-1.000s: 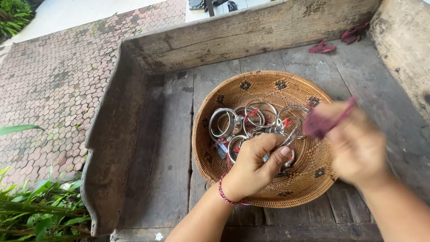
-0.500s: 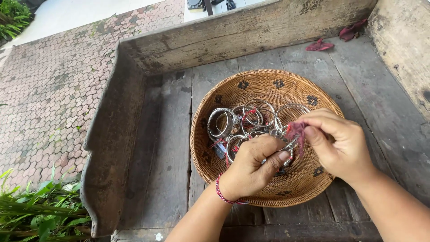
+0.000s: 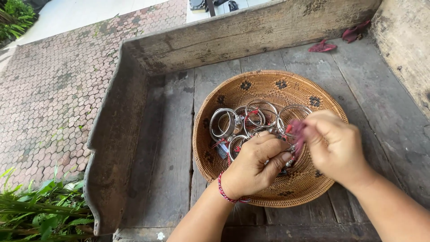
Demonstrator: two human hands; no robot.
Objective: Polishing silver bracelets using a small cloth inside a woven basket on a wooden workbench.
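Note:
A round woven basket (image 3: 251,87) with dark flower marks sits on a weathered wooden platform (image 3: 170,148). Inside lie several silver bangles (image 3: 248,118) with red threads and small tags. My left hand (image 3: 255,163), a red cord bracelet on its wrist, is closed over a bangle at the basket's near side. My right hand (image 3: 333,145) pinches a small maroon cloth (image 3: 296,131) and presses it against that bangle. The bangle itself is mostly hidden under my fingers.
Raised wooden rims run along the platform's far side (image 3: 242,33) and left side (image 3: 114,134). Two maroon cloth scraps (image 3: 322,46) lie at the far right corner. Brick paving (image 3: 49,89) lies to the left, green plants (image 3: 40,210) at lower left.
My right hand came down from the right with the maroon cloth and now meets the left hand over the bangle. The left hand stayed in place in the basket.

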